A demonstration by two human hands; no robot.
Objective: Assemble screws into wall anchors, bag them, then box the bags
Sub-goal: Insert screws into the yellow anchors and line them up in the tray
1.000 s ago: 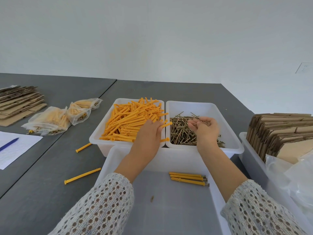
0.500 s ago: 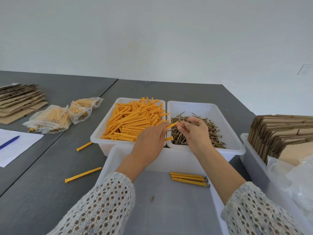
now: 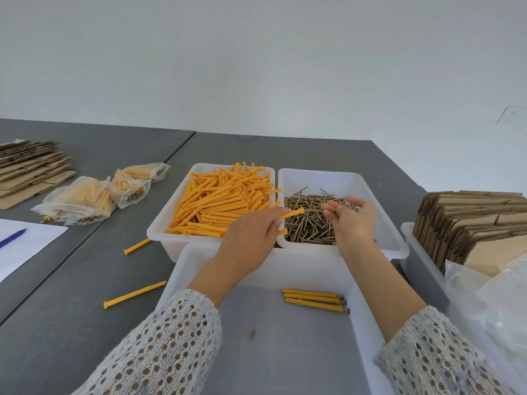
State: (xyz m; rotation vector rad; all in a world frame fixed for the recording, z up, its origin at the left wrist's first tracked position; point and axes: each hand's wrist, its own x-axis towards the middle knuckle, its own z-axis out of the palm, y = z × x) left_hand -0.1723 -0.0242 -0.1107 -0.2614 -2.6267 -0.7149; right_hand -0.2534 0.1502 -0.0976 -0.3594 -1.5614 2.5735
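Observation:
My left hand (image 3: 251, 235) hovers over the seam between the two back bins and grips one orange wall anchor (image 3: 293, 213), its tip pointing right. My right hand (image 3: 352, 220) is over the bin of brass screws (image 3: 308, 223), palm turned up, fingers curled, pinching a screw at the fingertips. A small gap separates the anchor tip from those fingertips. The white bin of orange anchors (image 3: 219, 201) sits on the left. Three anchors with screws in them (image 3: 313, 300) lie in the white front bin (image 3: 182, 269).
Two loose anchors (image 3: 134, 295) lie on the grey table left of the front bin. Filled bags (image 3: 82, 201) and flat cardboard (image 3: 28, 166) are at far left, with paper and a blue pen (image 3: 12, 238). At the right, a bin holds folded cartons (image 3: 470, 223) and plastic bags (image 3: 499, 295).
My left hand lifted one anchor out of its bin and swung it right. My right hand picked up a screw, moved toward the anchor, then turned palm up a little to the right.

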